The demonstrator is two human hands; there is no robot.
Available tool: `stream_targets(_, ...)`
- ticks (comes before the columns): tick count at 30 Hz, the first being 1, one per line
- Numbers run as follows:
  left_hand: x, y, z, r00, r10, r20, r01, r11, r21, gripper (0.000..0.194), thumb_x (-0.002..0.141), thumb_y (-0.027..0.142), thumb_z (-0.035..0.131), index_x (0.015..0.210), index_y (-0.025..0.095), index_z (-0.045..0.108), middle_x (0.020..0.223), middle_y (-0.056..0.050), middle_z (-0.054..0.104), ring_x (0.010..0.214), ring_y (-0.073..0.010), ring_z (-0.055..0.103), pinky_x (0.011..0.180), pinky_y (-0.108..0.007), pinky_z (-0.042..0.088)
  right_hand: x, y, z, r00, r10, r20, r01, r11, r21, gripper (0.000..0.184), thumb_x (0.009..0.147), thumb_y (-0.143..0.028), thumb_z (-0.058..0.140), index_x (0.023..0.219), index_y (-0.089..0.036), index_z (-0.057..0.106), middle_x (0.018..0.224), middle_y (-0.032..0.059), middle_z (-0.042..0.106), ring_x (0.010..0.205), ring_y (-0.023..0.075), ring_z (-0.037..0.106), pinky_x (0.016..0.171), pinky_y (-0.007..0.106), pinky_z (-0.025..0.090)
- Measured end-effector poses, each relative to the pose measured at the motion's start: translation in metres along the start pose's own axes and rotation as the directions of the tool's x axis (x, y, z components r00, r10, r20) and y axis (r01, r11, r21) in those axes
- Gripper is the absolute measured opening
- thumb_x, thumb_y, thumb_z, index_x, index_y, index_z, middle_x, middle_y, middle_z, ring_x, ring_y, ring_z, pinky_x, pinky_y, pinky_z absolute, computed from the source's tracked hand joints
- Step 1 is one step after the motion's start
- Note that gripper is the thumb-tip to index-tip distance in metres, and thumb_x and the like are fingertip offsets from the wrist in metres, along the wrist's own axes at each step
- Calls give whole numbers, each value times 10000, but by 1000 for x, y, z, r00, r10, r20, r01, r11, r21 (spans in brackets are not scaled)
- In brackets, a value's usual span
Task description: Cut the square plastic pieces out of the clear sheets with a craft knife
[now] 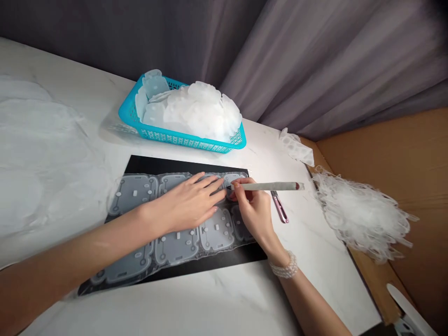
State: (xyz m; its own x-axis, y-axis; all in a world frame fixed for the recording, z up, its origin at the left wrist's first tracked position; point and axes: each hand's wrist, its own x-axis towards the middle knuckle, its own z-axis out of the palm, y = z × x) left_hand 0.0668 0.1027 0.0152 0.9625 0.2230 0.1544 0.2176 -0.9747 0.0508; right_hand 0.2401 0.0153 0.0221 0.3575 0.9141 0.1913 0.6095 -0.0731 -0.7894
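A clear plastic sheet [177, 247] with rows of moulded, rounded panels lies over a black mat [196, 269]. My left hand [191, 200] rests flat on the sheet's middle, its fingers spread toward the right. In my right hand [255, 205] is a slim pen-shaped tool [271, 186] with a pale shaft, gripped like a pencil. Its dark tip meets the sheet near a panel at the upper right, just beyond my left fingertips. Whether that tip is a blade or a point I cannot tell. A beaded bracelet circles my right wrist.
A blue basket [189, 141] heaped with cut translucent panels stands behind the mat. Beside my right hand lies a pink utility knife [280, 207]. Plastic offcuts [364, 212] pile up at the table's right edge, near a cardboard wall [395, 158]. Stacked plastic sheets [42, 154] cover the left side.
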Motion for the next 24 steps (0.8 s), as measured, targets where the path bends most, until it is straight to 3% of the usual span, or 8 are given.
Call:
stream_targets(7, -2, -2, -10, 1000, -6, 23, 5, 999, 50, 384, 1038, 320, 339, 1342, 168, 517, 1505, -128, 493, 1354, -307, 459, 1036, -523, 374, 0, 2, 3, 993, -114, 7, 114, 988, -104, 169, 977, -273, 499, 922, -194, 637, 833, 37, 691, 682, 165, 656, 619, 297, 505)
stream_targets(16, -2, -3, -12, 999, 2, 43, -3, 1000, 30, 379, 1033, 337, 364, 1318, 155, 535, 1446, -113, 546, 1316, -300, 474, 1027, -504, 362, 5, -5, 10, 973, -231, 26, 230, 935, -270, 164, 972, -212, 465, 947, -183, 625, 850, 54, 712, 675, 163, 646, 620, 296, 503)
stream_targets(24, -1, -4, -16, 1000, 6, 29, -9, 997, 75, 355, 1023, 348, 390, 1254, 166, 588, 1440, -109, 556, 1255, -316, 512, 1032, -523, 355, -8, -18, 6, 976, -210, 60, 216, 894, -393, 157, 958, -180, 455, 891, -187, 597, 779, 59, 673, 637, 175, 593, 607, 312, 453)
